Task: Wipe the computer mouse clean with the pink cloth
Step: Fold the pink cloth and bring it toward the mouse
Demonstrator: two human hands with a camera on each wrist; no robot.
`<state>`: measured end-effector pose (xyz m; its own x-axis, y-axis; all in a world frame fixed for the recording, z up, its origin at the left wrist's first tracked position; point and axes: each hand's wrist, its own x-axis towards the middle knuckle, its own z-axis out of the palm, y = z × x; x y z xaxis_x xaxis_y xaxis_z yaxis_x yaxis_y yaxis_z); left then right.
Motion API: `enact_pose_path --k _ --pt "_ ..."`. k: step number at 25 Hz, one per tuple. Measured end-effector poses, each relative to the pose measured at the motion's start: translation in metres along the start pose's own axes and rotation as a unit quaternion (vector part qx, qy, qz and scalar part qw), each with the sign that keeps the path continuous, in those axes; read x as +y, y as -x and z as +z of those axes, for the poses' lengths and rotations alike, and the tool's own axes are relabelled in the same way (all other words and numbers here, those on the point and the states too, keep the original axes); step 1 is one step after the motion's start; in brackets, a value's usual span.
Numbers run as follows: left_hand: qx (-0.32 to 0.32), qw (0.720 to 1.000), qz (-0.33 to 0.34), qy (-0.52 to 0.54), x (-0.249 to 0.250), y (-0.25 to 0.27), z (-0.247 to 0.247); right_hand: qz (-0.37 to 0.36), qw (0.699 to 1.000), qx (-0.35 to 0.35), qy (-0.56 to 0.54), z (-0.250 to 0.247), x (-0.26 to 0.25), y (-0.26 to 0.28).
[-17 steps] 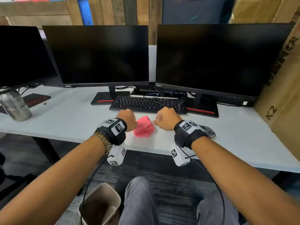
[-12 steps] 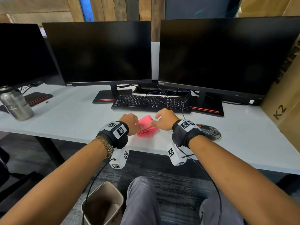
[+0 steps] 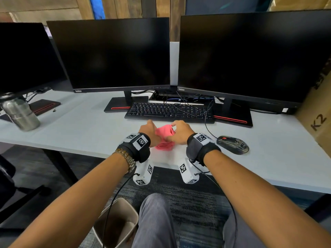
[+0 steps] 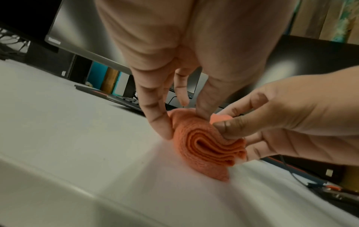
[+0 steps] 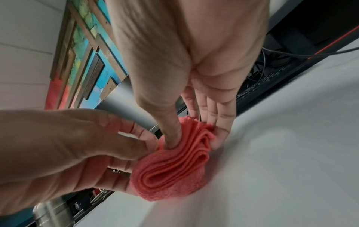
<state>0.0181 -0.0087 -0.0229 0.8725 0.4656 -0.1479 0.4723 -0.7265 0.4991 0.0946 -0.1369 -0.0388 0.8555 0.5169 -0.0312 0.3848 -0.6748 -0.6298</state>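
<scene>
The folded pink cloth (image 3: 163, 138) lies on the white desk (image 3: 86, 133), just in front of the keyboard. My left hand (image 3: 152, 130) holds its left side, with thumb and fingers either side of the folds (image 4: 204, 147). My right hand (image 3: 176, 130) pinches the right edge: its thumb presses into the layers (image 5: 186, 161) and its fingers sit behind them. The cloth is bunched up between both hands. The black computer mouse (image 3: 232, 144) rests on the desk to the right of my right wrist, untouched.
A black keyboard (image 3: 170, 110) and two dark monitors (image 3: 114, 54) stand behind the cloth. The mouse cable (image 3: 207, 128) curls over the desk. A steel bottle (image 3: 19, 113) stands far left, a cardboard box (image 3: 317, 111) far right, a waste bin (image 3: 118, 222) under the desk.
Both hands have closed in from the cloth's sides and taken hold of it. The cloth is now squeezed and slightly raised between them. The mouse has not moved.
</scene>
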Motion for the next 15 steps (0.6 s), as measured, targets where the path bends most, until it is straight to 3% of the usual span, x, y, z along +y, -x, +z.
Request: enact_pose_path --k 3,8,15 --pt "-0.006 0.993 -0.013 0.12 -0.003 0.0 -0.004 -0.025 0.999 -0.007 -0.023 -0.008 0.003 0.005" --pt "0.031 0.971 0.057 0.229 0.0 0.003 -0.011 -0.072 0.995 0.033 -0.065 -0.027 0.011 0.019" --pt "0.031 0.956 0.192 0.222 0.029 0.024 -0.021 -0.095 0.99 0.075 -0.067 -0.058 0.03 0.045"
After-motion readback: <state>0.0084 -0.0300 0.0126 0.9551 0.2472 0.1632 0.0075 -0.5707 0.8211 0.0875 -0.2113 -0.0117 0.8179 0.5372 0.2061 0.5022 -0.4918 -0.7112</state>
